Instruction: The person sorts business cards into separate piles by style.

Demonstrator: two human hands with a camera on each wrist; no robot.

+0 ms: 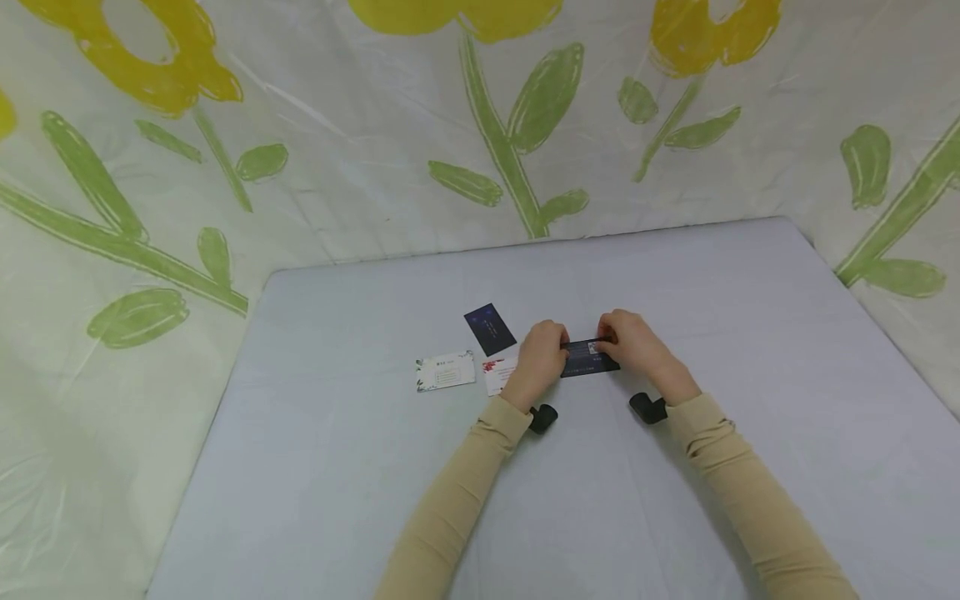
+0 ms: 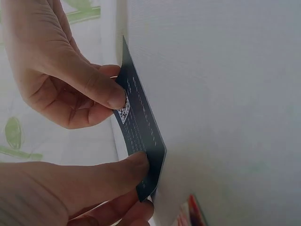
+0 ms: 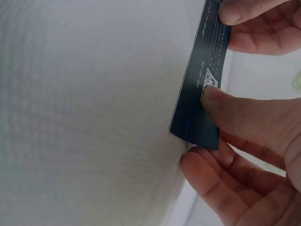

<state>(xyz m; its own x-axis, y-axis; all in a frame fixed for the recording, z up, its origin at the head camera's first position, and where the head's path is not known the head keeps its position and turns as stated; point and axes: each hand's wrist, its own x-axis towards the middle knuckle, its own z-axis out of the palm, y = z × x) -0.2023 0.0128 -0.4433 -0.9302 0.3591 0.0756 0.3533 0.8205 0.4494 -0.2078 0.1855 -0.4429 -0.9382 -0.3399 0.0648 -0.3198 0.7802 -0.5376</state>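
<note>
Both hands pinch one dark navy business card (image 1: 587, 359) with white print and a QR code, thumbs on its printed face. The left hand (image 1: 537, 360) grips its left end, the right hand (image 1: 636, 343) its right end near the QR code. In the left wrist view the card (image 2: 141, 117) appears slightly bent between the hands. The right wrist view shows the right thumb (image 3: 225, 106) over part of the QR code, with fingers behind the card. Beside the left hand lies a white card with red flowers (image 1: 497, 375), partly hidden by that hand.
Another dark navy card (image 1: 490, 329) lies at an angle behind the left hand. Further left is a white card with green leaves (image 1: 446, 371). All rest on a table with a pale cloth (image 1: 337, 467). A flower-patterned curtain (image 1: 360, 167) hangs behind the table's back edge.
</note>
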